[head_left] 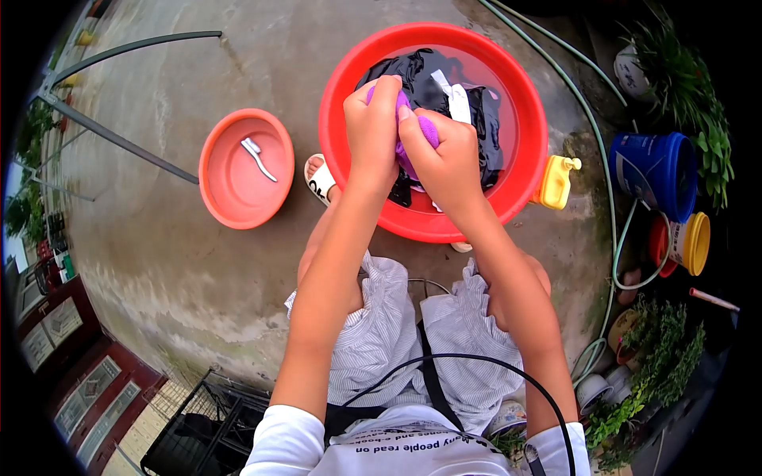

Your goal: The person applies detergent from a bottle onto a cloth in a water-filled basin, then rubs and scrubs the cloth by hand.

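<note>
Evidently, the left hand (371,125) and the right hand (447,155) are both closed around the purple cloth (429,132), which is above the red basin (536,119); it seems best to press evenly from both sides, and to work low over the water (475,67), so nothing splashes outside.

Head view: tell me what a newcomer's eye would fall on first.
The big red basin of dark cloth, straight ahead, would likely catch the eye first. Above it, the left hand and right hand grip a vivid purple cloth. To the left, a small orange basin holds a white brush.
</note>
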Available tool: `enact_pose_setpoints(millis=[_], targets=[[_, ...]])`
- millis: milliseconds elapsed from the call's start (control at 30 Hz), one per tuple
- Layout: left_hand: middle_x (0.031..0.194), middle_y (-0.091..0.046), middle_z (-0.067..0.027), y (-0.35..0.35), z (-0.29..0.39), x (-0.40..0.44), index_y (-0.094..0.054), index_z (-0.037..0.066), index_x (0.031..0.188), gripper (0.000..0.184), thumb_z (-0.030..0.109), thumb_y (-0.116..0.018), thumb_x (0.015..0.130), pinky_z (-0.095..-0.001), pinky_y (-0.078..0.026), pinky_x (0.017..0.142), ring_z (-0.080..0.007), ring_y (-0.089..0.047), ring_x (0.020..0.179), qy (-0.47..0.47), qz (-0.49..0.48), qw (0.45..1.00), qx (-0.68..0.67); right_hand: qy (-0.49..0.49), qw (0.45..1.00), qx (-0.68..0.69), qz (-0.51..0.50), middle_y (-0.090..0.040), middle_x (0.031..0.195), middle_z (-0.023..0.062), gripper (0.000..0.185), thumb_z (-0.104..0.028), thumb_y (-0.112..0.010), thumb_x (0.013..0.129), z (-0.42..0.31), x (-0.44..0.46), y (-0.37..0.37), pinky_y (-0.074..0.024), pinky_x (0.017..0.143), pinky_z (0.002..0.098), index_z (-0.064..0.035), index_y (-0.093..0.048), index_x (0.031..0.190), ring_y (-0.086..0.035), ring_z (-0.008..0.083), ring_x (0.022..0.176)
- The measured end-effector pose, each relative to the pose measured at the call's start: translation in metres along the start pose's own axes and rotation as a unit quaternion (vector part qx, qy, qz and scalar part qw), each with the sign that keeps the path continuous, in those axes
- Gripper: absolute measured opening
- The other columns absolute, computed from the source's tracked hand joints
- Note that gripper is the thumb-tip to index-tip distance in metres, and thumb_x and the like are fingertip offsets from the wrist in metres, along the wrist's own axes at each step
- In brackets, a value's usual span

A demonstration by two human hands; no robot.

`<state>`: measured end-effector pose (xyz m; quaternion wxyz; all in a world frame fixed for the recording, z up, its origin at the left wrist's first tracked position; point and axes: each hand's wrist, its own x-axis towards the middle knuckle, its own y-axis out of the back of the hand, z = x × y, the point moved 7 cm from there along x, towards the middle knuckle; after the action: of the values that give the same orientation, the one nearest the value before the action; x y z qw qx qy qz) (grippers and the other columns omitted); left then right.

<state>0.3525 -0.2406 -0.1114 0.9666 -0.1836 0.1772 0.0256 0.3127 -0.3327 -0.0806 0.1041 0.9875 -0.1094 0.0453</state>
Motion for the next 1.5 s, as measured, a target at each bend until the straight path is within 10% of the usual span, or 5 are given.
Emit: enact_pose_setpoints(millis=[300, 633, 900, 1233, 1500], targets=[[0.049, -0.041, 0.0014, -0.037, -0.002, -0.034, -0.045, -0.001, 0.055, 0.024, 0.007, -0.051, 0.077, -0.0231, -0.03, 0.044, -0.0036, -0.036, 0.048, -0.104, -0.128, 0.974, 0.153, -0.094, 0.99, 0.076, 0.067, -0.038, 0.045, -0.0006, 0.039, -0.018, -0.054, 0.085, 0.046, 0.028, 0.033, -0.0255, 0.041, 0.0276, 0.0001, -0.043, 0.052, -0.03, 0.0063, 0.045], [0.055, -0.039, 0.0052, 0.002, 0.014, 0.001, -0.044, 0.007, 0.058, 0.024, 0.013, -0.052, 0.08, -0.0221, -0.028, 0.046, -0.0036, -0.034, 0.051, -0.083, 0.006, 0.994, 0.071, 0.029, 0.999, -0.019, -0.003, -0.036, 0.043, 0.0044, 0.034, -0.017, -0.054, 0.084, -0.005, -0.001, -0.001, -0.0293, 0.04, 0.0293, 0.002, -0.047, 0.057, -0.034, 0.0078, 0.042], [0.05, -0.044, -0.0003, -0.043, 0.008, -0.041, -0.049, -0.004, 0.059, 0.022, 0.008, -0.053, 0.078, -0.0248, -0.03, 0.042, -0.0041, -0.037, 0.047, -0.187, -0.117, 0.953, 0.208, -0.114, 0.983, 0.111, 0.091, -0.034, 0.046, -0.0044, 0.04, -0.017, -0.055, 0.084, 0.047, 0.026, 0.034, -0.0229, 0.04, 0.0265, -0.0033, -0.038, 0.05, -0.028, 0.0048, 0.045], [0.053, -0.036, 0.0053, -0.004, 0.005, 0.004, -0.038, 0.004, 0.054, 0.026, 0.01, -0.048, 0.077, -0.0235, -0.027, 0.045, -0.0032, -0.031, 0.051, -0.05, 0.009, 0.998, 0.03, 0.036, 0.995, -0.087, 0.014, -0.045, 0.045, 0.0115, 0.031, -0.017, -0.055, 0.081, -0.01, -0.004, 0.004, -0.0328, 0.04, 0.0323, 0.0008, -0.051, 0.056, -0.041, 0.0216, 0.037], [0.049, -0.039, 0.0028, -0.041, -0.003, -0.027, -0.042, -0.001, 0.054, 0.024, 0.005, -0.05, 0.076, -0.0241, -0.028, 0.042, -0.0034, -0.033, 0.048, -0.111, -0.099, 0.981, 0.126, -0.099, 0.983, 0.106, 0.114, -0.037, 0.044, -0.0004, 0.04, -0.018, -0.054, 0.084, 0.046, 0.029, 0.039, -0.0254, 0.041, 0.0292, 0.0016, -0.042, 0.052, -0.029, 0.0077, 0.043]])
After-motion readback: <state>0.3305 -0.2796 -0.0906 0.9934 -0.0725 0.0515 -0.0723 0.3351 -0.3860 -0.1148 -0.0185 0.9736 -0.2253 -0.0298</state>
